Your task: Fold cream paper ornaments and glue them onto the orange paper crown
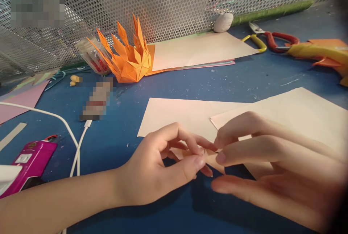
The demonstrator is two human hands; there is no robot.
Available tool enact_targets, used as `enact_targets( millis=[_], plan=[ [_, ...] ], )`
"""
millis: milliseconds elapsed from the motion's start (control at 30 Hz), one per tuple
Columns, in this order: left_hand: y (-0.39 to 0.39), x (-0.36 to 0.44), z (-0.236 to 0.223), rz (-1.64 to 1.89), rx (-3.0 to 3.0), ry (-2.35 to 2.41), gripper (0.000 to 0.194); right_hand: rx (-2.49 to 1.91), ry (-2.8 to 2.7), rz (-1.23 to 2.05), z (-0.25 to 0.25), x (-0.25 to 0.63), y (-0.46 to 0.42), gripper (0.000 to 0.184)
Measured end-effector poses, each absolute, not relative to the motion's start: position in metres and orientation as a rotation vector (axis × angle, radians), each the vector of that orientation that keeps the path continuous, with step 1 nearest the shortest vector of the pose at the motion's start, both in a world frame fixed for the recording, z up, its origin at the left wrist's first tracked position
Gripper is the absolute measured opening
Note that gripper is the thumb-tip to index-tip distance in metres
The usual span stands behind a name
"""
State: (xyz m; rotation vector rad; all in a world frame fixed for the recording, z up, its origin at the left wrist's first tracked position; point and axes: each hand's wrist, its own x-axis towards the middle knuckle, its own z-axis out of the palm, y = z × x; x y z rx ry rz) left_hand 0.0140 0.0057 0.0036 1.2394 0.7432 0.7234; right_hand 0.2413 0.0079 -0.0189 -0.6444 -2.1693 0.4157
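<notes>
pinching one small pale piece of paper (214, 161) between thumb and forefinger, the left hand (163, 172) works toward the near side of the blue tabletop (174, 216) in the head view. the piece lies at the left hand's fingertips and runs toward the right hand (274, 168), whose thumb stands well apart from its fingers; whether those fingers touch the paper, one cannot tell.

just beyond the hands are two loose pale sheets, the right sheet (299, 114) overlapping the left sheet (182, 114). toward the far edge, beside a mesh panel (174, 2), stand one spiky orange paper model (133, 67) and, behind its left side, one clear jar (91, 54). a paper stack (195, 51), its sheets too close to count, lies right of the model. one white lump (223, 23) and one green roll (272, 12) follow along that edge. one pair of red-handled pliers (269, 42) sits toward the far right corner; one magenta device (43, 159) lies toward the left edge.
</notes>
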Motion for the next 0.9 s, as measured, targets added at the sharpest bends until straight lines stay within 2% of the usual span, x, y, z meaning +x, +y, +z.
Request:
enact_targets(
  millis=[233, 433, 567, 733, 900],
  plan=[
    [0.0032, 0.0144, 0.0045, 0.75, 1.139, 0.729, 0.02, -0.647, -2.11, 0.5, -0.0195, 0.2399, 0.0044, 0.015],
    [0.0042, 0.0157, 0.0012, 0.798, 1.222, 0.763, 0.018, -0.698, -2.075, 0.515, -0.0203, 0.2389, 0.0038, 0.011],
    [0.0032, 0.0154, -0.0004, 0.827, 1.286, 0.798, 0.023, -0.749, -2.046, 0.589, -0.0209, 0.2408, 0.0028, 0.007],
    [0.0029, 0.0162, 0.0013, 0.908, 1.475, 0.873, 0.013, -0.814, -2.039, 0.709, -0.0173, 0.238, 0.0032, 0.007],
    [0.0038, 0.0166, 0.0028, 1.031, 1.684, 0.825, 0.016, -0.846, -2.059, 0.71, -0.0138, 0.2344, 0.006, 0.008]
  ],
)
